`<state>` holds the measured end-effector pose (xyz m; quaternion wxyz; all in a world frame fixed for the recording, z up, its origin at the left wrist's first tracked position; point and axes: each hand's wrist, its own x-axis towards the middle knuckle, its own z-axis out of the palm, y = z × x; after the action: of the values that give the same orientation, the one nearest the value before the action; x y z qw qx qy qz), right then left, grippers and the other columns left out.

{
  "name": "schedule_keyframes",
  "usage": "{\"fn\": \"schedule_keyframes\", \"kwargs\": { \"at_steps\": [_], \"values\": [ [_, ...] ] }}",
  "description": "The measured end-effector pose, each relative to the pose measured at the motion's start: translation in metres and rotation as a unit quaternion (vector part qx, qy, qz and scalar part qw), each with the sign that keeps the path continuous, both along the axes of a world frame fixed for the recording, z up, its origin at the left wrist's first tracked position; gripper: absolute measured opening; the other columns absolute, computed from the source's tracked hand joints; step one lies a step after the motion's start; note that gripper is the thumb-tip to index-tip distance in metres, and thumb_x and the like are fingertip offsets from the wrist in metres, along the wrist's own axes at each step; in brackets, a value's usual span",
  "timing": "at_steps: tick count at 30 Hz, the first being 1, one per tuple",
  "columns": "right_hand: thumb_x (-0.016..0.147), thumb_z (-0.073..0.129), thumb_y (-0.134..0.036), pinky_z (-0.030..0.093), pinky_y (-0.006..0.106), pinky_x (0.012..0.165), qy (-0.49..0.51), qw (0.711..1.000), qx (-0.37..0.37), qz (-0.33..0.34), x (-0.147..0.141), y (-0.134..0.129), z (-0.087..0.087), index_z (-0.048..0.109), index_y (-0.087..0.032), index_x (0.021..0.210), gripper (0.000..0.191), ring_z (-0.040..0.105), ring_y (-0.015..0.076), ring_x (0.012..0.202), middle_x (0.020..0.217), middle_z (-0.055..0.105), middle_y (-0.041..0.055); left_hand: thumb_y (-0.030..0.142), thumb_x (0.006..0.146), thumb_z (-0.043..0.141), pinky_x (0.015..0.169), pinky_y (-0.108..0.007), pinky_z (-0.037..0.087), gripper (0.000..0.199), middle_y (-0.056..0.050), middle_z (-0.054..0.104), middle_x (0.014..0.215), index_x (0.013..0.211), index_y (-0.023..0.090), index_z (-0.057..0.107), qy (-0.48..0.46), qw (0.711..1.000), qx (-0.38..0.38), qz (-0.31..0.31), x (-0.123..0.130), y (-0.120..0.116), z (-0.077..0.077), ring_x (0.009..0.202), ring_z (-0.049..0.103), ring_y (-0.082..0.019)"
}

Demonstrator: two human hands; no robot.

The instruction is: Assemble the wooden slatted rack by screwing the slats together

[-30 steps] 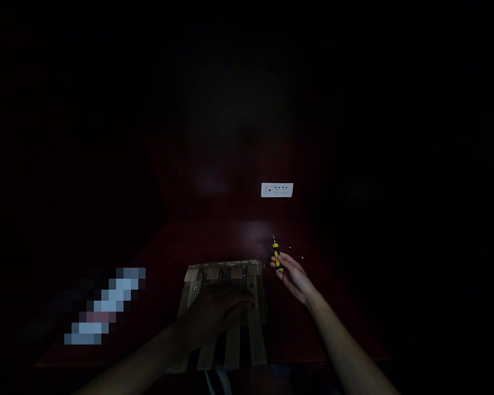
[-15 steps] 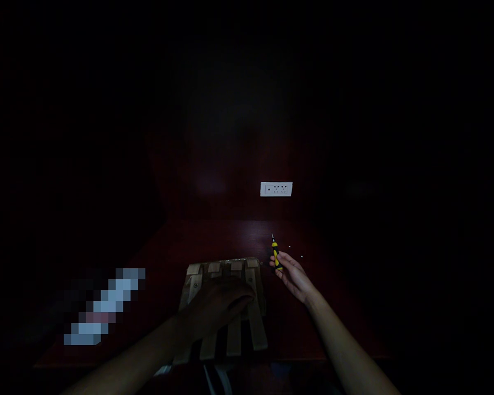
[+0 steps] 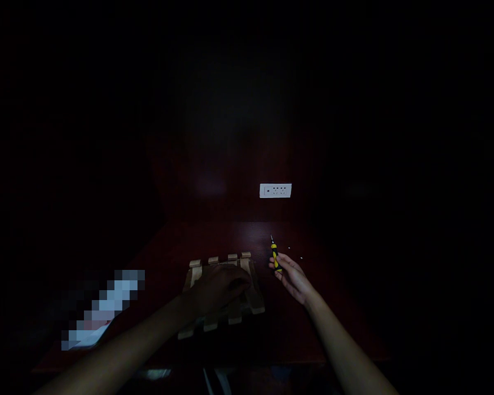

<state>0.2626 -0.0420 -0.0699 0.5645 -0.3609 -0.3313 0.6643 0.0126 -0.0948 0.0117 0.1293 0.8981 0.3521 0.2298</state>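
My right hand (image 3: 295, 278) is closed around the yellow-and-black handle of a screwdriver (image 3: 275, 258), its metal tip pointing up and away from me. Left of it, a piece made of several pale wooden slats (image 3: 254, 300) sits over the table. My left hand (image 3: 216, 289) reaches across the slats from the left and grips them, thumb side toward the right. Its fingers are dark and partly hidden. The hand also covers the middle of the slats. The screwdriver does not touch the wood.
Two small pale bits (image 3: 295, 253) lie beyond my right hand on the dark red table (image 3: 239, 236). A white wall socket (image 3: 275, 190) is at the back. A pixelated pale flat object (image 3: 107, 310) lies at the left. Surroundings are very dark.
The slatted piece has tilted and shifted away from me with my left hand on it; its near ends now appear higher in the view. My right hand and the screwdriver have hardly moved.
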Motion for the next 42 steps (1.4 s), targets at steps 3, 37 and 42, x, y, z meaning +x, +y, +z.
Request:
{"fn": "schedule_keyframes", "kwargs": {
  "at_steps": [3,37,42],
  "values": [
    [0.069,0.08,-0.03,0.047,0.017,0.064,-0.002,1.0,0.0,0.003,0.0,-0.001,0.002,0.067,-0.02,0.096,0.031,0.066,0.0118,0.084,0.097,0.071,0.0032,0.023,0.093,0.055,0.082,-0.028,0.049,0.018,0.0,0.072,0.101,0.105,0.025,0.069,-0.004,1.0,-0.001,0.003,0.0,0.0,-0.002,0.091,0.066,-0.017],
    [0.085,0.061,-0.045,0.04,0.024,0.06,-0.404,0.87,0.27,-0.084,0.003,-0.052,0.101,0.063,-0.018,0.085,0.027,0.052,0.0128,0.065,0.073,0.061,-0.0003,0.014,0.074,0.068,0.069,-0.024,0.051,0.021,0.0,0.071,0.085,0.093,0.019,0.06,-0.234,0.944,-0.231,-0.016,0.007,0.021,-0.026,0.08,0.068,-0.015],
    [0.09,0.052,-0.048,0.04,0.024,0.059,-0.515,0.791,0.329,-0.009,-0.021,-0.066,0.126,0.059,-0.018,0.082,0.032,0.051,0.0129,0.063,0.071,0.06,0.0001,0.015,0.074,0.068,0.068,-0.024,0.05,0.019,0.0,0.07,0.085,0.09,0.019,0.06,-0.232,0.944,-0.233,-0.002,0.007,0.021,-0.028,0.079,0.067,-0.015]
  ]
}}
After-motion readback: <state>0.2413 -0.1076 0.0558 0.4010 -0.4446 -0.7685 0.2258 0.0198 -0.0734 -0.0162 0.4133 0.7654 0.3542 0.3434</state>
